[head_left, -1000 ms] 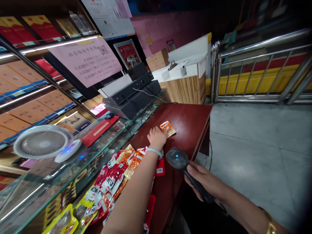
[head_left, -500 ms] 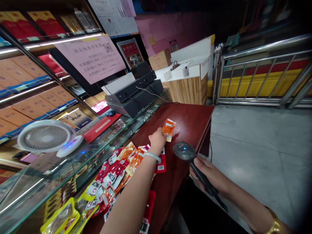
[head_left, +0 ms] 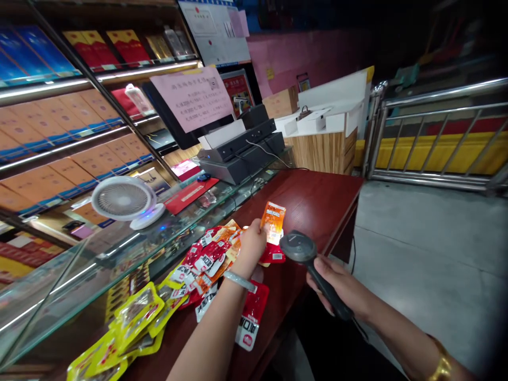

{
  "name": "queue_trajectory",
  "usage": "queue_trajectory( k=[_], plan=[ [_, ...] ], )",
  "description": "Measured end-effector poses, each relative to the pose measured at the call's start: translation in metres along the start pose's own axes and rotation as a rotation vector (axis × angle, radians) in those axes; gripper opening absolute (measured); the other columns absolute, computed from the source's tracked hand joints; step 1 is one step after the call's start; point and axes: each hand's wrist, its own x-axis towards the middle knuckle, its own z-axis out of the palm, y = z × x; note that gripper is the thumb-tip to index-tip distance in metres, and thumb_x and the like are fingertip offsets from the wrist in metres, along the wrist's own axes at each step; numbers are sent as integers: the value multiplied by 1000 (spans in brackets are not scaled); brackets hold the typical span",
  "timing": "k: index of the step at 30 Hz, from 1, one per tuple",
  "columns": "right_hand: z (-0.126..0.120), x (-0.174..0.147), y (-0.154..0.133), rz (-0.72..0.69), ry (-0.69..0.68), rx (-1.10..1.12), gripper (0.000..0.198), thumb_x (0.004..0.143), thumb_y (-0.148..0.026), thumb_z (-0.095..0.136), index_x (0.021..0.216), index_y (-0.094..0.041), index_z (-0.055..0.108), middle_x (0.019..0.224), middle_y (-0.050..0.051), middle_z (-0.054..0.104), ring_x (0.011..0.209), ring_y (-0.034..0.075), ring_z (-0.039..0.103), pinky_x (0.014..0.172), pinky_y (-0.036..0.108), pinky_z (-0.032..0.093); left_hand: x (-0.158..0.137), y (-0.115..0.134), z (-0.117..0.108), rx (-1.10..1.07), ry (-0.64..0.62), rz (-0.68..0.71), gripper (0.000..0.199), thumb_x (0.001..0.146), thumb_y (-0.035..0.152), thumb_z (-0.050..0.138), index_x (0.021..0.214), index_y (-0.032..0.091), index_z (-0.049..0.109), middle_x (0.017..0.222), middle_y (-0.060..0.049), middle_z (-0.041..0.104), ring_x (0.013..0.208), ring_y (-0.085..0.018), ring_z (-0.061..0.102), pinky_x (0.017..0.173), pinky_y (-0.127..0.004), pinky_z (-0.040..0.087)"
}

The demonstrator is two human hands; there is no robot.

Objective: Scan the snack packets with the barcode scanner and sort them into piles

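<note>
My left hand (head_left: pixel 254 241) pinches an orange snack packet (head_left: pixel 273 219) by its left edge, above the dark red table (head_left: pixel 313 196). A black barcode scanner (head_left: pixel 298 246) is gripped by its handle in my right hand (head_left: pixel 337 283), with its head close to the packet's lower right. Below the packet lies a red packet (head_left: pixel 273 254). Beside my left forearm is a pile of red and white packets (head_left: pixel 206 256), with some orange ones mixed in. Another red packet (head_left: pixel 254 312) lies right of the forearm. Yellow packets (head_left: pixel 137 312) overlap at the near left.
A glass display counter (head_left: pixel 99 264) runs along the left, with a white fan (head_left: pixel 125 198) and a red folder (head_left: pixel 190 196) on it. A monitor and dark machine (head_left: pixel 242 159) stand behind. Boxed shelves are at the left; a metal railing (head_left: pixel 436 143) is at the right.
The view has shifted left. My left hand has drawn the orange packet nearer and raised it upright by the scanner, which now glows brightly onto the packet's lower part.
</note>
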Motion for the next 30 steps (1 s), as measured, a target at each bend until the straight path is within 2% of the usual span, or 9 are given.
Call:
queue_trajectory(
  k=[3, 7, 12, 16, 19, 22, 25, 27, 30],
  plan=[
    [13, 0, 6, 42, -47, -2, 45, 88, -67, 46, 97, -23, 45, 63, -8, 52, 32, 5, 46, 31, 15, 38, -18, -23, -15, -74, 55, -11, 27, 93, 44, 41, 94, 22, 58, 82, -2, 68, 74, -16, 61, 66, -25, 41],
    [33, 6, 14, 57, -113, 15, 42, 90, -65, 45, 98, -24, 43, 62, -9, 51, 32, 4, 44, 31, 14, 38, -41, -53, -31, -99, 195, -75, 28, 95, 42, 38, 96, 22, 57, 82, -3, 68, 74, -16, 62, 66, -25, 41],
    [57, 17, 22, 10, -194, 7, 44, 88, -65, 47, 87, -22, 44, 61, -8, 51, 31, 4, 44, 30, 13, 37, -52, -75, -54, 79, 313, -146, 35, 98, 41, 30, 103, 22, 58, 85, -7, 70, 78, -19, 65, 67, -26, 40],
    [69, 20, 29, 24, -191, 36, 41, 89, -62, 48, 85, -22, 44, 60, -8, 50, 31, 3, 42, 31, 12, 37, -55, -95, -77, 320, 234, -258, 37, 95, 42, 34, 98, 20, 64, 89, -11, 71, 82, -24, 66, 72, -31, 41],
    [70, 20, 34, 20, -194, 50, 38, 92, -59, 47, 85, -21, 44, 60, -8, 50, 32, 3, 42, 31, 12, 37, -57, -112, -87, 359, 127, -332, 34, 89, 45, 45, 95, 20, 67, 93, -12, 72, 90, -28, 65, 78, -36, 42],
    [69, 20, 37, -19, -173, 48, 38, 94, -57, 45, 82, -21, 45, 60, -7, 51, 33, 4, 45, 31, 13, 37, -59, -115, -86, 389, 278, -317, 40, 82, 48, 56, 109, 19, 65, 107, -14, 68, 105, -33, 59, 88, -42, 41],
    [69, 20, 37, -37, -133, 66, 40, 93, -58, 45, 79, -20, 46, 60, -6, 51, 33, 4, 45, 30, 13, 36, -59, -101, -73, 374, 476, -166, 42, 85, 47, 54, 115, 19, 63, 115, -14, 65, 111, -32, 54, 95, -43, 38],
    [70, 20, 38, -38, -113, 76, 41, 93, -58, 45, 78, -20, 46, 60, -6, 52, 33, 4, 45, 30, 13, 36, -60, -88, -58, 357, 500, -37, 39, 88, 48, 50, 113, 21, 64, 119, -13, 63, 115, -31, 51, 99, -44, 35],
    [70, 22, 39, -25, -90, 79, 43, 93, -59, 44, 76, -20, 46, 59, -6, 54, 32, 5, 45, 29, 14, 36, -60, -75, -33, 378, 417, 79, 43, 88, 51, 50, 115, 21, 65, 134, -13, 56, 129, -33, 41, 105, -48, 28]
  ],
)
